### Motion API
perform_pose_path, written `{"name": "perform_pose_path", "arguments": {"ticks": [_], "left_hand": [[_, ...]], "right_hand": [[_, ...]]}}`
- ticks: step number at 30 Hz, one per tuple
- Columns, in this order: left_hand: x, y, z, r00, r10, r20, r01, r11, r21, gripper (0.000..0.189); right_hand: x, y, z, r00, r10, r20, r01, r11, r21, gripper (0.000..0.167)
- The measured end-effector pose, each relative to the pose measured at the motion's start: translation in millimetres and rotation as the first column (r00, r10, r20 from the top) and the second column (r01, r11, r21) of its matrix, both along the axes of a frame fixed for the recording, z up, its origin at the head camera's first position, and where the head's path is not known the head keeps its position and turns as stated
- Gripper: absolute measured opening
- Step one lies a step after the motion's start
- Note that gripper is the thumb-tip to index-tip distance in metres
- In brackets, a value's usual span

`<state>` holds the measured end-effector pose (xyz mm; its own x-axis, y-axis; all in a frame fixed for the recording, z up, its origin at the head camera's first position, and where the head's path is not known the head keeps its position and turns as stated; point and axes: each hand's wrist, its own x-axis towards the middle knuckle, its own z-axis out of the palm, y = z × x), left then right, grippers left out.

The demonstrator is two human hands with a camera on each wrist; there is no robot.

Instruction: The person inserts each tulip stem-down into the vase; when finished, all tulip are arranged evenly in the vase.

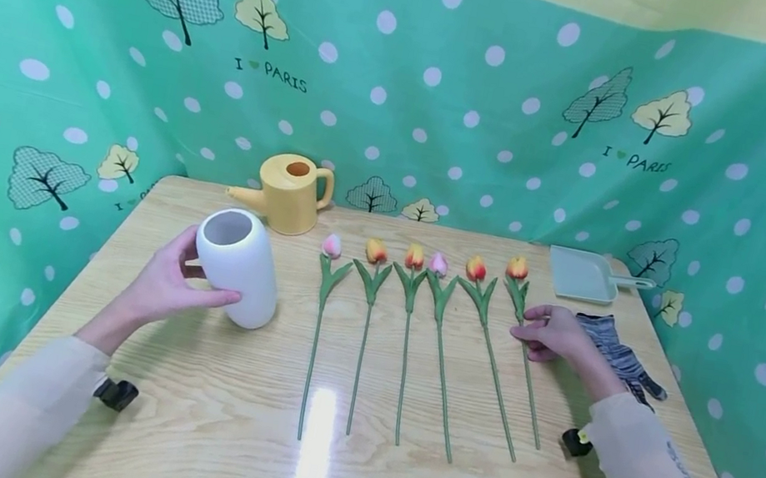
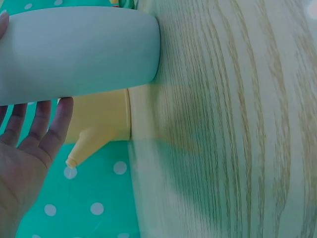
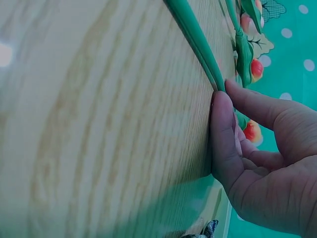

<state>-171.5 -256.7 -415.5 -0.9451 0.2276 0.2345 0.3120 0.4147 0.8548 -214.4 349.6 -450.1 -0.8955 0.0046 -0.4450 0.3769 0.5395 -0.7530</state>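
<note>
My left hand (image 1: pixel 164 284) grips a white vase (image 1: pixel 246 274) from its left side, thumb in front and fingers behind. The vase's mouth faces up and its base is close to the tabletop in the left wrist view. On the right, my right hand (image 1: pixel 555 336) pinches the green stem (image 3: pixel 200 54) of the rightmost tulip (image 1: pixel 518 268), an orange-red one, between thumb and index finger. That tulip lies along the table, blossom toward the back. Several more tulips, among them a pink tulip (image 1: pixel 332 246) and a yellow-orange tulip (image 1: pixel 377 251), lie in a row between my hands.
A yellow watering can (image 1: pixel 290 194) stands behind the vase. At the back right lie a pale dustpan (image 1: pixel 582 274) and, beside my right wrist, grey knitted gloves (image 1: pixel 612 345). A green dotted curtain (image 1: pixel 449 115) surrounds the back and sides of the wooden table (image 1: pixel 221 432).
</note>
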Motion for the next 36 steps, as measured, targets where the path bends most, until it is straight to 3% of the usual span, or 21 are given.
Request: {"name": "perform_pose_path", "arguments": {"ticks": [12,19,24,30,36], "left_hand": [[-0.8,1.2,-1.5,0.998,0.005,0.055,-0.008,0.998,0.057,0.088],[-1.0,3.1,-1.6,0.994,0.021,0.109,-0.038,0.987,0.157,0.086],[1.7,5.7,0.1,0.994,0.014,0.111,-0.037,0.978,0.207,0.083],[8.6,5.7,4.2,0.985,0.052,0.162,-0.082,0.979,0.184,0.081],[14.1,6.6,10.7,0.971,0.101,0.216,-0.124,0.988,0.096,0.083]], "right_hand": [[-1.5,3.8,1.4,0.999,-0.005,0.032,0.005,1.0,-0.002,0.06],[-0.7,8.9,7.4,0.999,0.007,0.052,-0.007,1.0,0.002,0.059],[4.2,13.1,14.3,0.998,0.024,0.066,-0.02,0.998,-0.06,0.062],[9.7,19.8,24.2,0.996,0.059,0.071,-0.045,0.982,-0.185,0.069],[10.7,20.6,35.5,0.995,0.082,0.054,-0.065,0.963,-0.261,0.072]]}}
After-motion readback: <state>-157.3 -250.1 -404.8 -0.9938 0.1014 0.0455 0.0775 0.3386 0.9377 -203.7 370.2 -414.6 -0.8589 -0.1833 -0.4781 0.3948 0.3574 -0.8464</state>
